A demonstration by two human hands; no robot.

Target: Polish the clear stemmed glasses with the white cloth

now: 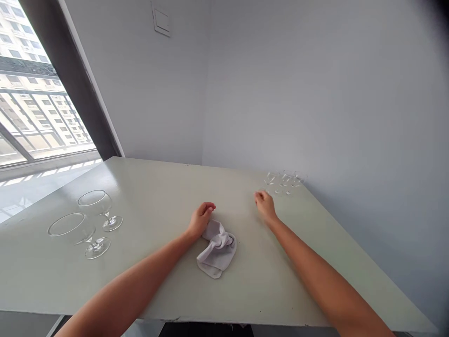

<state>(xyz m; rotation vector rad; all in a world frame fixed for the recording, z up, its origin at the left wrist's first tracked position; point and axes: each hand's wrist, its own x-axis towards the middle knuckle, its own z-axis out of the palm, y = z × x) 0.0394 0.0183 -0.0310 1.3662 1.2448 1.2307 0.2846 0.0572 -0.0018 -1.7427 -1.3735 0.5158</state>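
- The left hand (201,219) is near the centre of the frame, fingers loosely bent and thumb close to them, partly closed; I cannot tell whether it has hold of anything.
- The right hand (265,205), right of centre and a little higher, is slightly blurred, its fingers curled inward; whether anything is pinched in them cannot be told.
- The two hands are apart, with part of the bench (266,290) showing between them.
- A pale, crumpled cloth (218,252) lies just below and to the right of the left hand. Its upper corner meets the edge of that hand in the view; touching or merely overlapping, I cannot say. The left hand is the nearer one to it, and its longer axis runs roughly up and down the frame, with a twisted fold at its right side.
- Small stemmed glasses (286,178) stand in a cluster just beyond the right hand, up and to its right, near the bench's far right edge; they are too clear and faint to count surely. The right hand is plainly the nearer one.
- Two larger stemmed glasses (97,248) stand at the left of the frame, well apart from both hands, feet toward the lower right, rims toward the upper left.
- Behind are grey walls (315,93), and a window (45,103) at upper left.
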